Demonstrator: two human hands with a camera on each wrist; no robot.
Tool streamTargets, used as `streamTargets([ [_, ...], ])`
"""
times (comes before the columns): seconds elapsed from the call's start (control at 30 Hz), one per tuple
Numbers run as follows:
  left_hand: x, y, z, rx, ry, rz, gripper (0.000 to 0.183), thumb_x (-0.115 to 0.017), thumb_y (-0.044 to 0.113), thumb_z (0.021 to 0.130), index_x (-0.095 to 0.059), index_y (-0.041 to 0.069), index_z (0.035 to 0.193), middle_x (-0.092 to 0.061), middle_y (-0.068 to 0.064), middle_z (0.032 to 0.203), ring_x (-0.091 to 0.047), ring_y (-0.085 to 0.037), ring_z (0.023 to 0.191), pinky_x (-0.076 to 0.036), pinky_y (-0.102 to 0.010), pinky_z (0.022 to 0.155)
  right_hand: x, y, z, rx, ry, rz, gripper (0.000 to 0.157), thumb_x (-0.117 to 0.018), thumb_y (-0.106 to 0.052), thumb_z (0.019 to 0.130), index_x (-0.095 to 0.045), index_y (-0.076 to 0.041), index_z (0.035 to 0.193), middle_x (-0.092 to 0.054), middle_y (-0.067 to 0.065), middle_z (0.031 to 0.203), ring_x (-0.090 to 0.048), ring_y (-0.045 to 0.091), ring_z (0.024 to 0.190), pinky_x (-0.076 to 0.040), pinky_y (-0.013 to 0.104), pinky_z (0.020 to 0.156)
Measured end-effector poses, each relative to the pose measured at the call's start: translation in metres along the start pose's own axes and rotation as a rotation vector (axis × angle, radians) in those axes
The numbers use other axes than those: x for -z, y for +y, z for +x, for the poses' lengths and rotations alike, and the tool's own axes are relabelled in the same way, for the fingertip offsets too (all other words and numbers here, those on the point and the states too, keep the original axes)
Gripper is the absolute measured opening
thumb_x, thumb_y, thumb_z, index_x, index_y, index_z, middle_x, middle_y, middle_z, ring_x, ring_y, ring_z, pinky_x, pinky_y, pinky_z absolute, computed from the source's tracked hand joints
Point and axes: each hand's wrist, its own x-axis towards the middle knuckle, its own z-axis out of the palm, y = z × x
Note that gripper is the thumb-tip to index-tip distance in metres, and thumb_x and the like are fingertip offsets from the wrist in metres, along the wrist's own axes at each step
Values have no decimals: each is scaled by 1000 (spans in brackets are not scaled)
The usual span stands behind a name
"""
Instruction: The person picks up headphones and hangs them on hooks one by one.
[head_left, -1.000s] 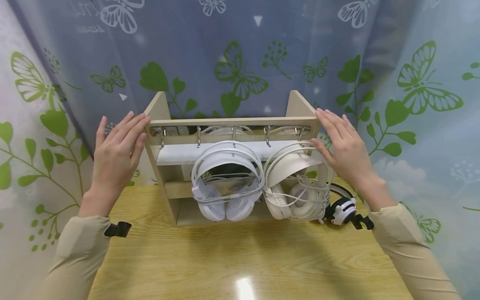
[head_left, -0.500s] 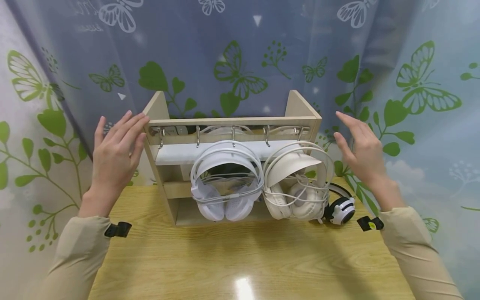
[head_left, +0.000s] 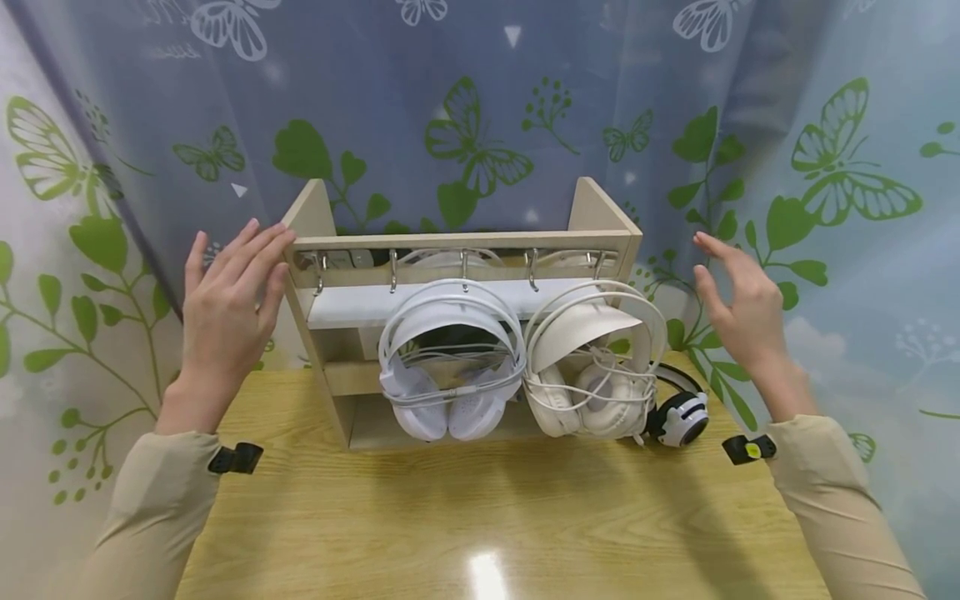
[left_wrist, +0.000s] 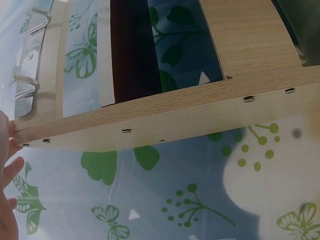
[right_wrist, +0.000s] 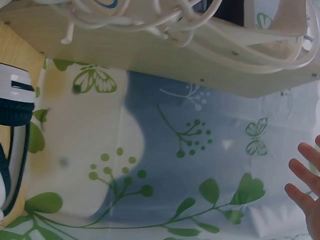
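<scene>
Off the wooden rack [head_left: 352,379] comes the right hand [head_left: 742,312], its fingers spread. The left hand [head_left: 228,304] lays straight fingers on the rack's corner, maybe keeping it steady on the table [head_left: 450,508].

The left wrist view's left edge cuts off most of the left hand [left_wrist: 5,212]; the right wrist view's right edge crops the right hand [right_wrist: 308,201]. Cream headphones [head_left: 583,337] hide part of the black-and-white headphones [head_left: 684,419] to their right. Lettering [head_left: 177,52] at far left is too blurred to read.
</scene>
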Motion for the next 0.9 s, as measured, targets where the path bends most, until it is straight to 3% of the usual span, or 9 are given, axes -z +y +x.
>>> streamTargets([
  [0.13, 0, -1, 0, 5, 4, 0, 38, -47, 28, 108, -63, 12, 139, -62, -6, 142, -51, -29, 139, -14, -52, 124, -1, 8, -6, -40, -14, 5, 41, -61, -10, 101, -59, -7, 142, -66, 15, 133, -61, 39, 118, -46, 61, 97],
  [0.23, -1, -1, 0, 8, 6, 0, 38, -47, 28, 108, -63, 12, 139, -62, -6, 142, -51, -29, 138, -14, -52, 124, -2, 14, -12, -63, -12, 19, 41, -61, -10, 100, -59, -6, 141, -66, 16, 132, -62, 40, 117, -46, 62, 96],
  [0.33, -1, 0, 0, 10, 6, -1, 39, -47, 29, 108, -63, 12, 139, -62, -6, 142, -51, -29, 138, -14, -51, 124, -3, 18, -18, -75, -4, 31, 41, -61, -10, 100, -59, -6, 142, -67, 16, 132, -62, 40, 116, -48, 45, 103],
  [0.47, -1, 0, 1, 15, 7, -7, 38, -47, 28, 108, -63, 12, 139, -62, -6, 141, -51, -29, 138, -15, -51, 124, -4, 25, -26, -98, -13, 37, 41, -59, -8, 101, -58, -6, 143, -66, 16, 133, -62, 40, 116, -39, 16, 101],
  [0.5, -1, 0, 0, 16, 8, -9, 38, -47, 28, 108, -63, 12, 139, -62, -6, 141, -51, -29, 138, -15, -51, 124, -4, 26, -28, -106, -20, 36, 41, -58, -8, 102, -57, -6, 143, -66, 17, 133, -62, 40, 115, -38, 16, 101],
  [0.63, -2, 1, 0, 20, 6, -8, 39, -47, 28, 108, -63, 12, 139, -62, -6, 142, -51, -29, 138, -15, -51, 124, -5, 35, -39, -150, -41, 22, 40, -56, -11, 104, -57, -6, 143, -65, 18, 133, -62, 42, 112, -48, 34, 102],
  [0.7, -2, 1, 0, 21, 6, -7, 39, -47, 29, 108, -63, 12, 139, -62, -6, 142, -51, -28, 139, -15, -51, 124, -7, 41, -44, -173, -53, 15, 39, -56, -13, 105, -56, -6, 143, -65, 18, 133, -63, 42, 110, -50, 36, 101],
  [0.83, -2, 1, 0, 21, 7, -4, 38, -47, 28, 108, -63, 12, 139, -62, -6, 141, -51, -28, 138, -15, -51, 124, -12, 50, -54, -209, -79, 14, 40, -55, -16, 105, -56, -5, 143, -65, 19, 133, -63, 42, 109, -43, 11, 97],
  [0.9, -2, 1, -1, 22, 6, -2, 38, -47, 28, 108, -63, 12, 139, -62, -6, 142, -51, -29, 138, -15, -51, 124, -14, 54, -59, -221, -90, 20, 40, -55, -16, 105, -56, -4, 143, -65, 20, 133, -63, 43, 109, -45, 12, 97],
])
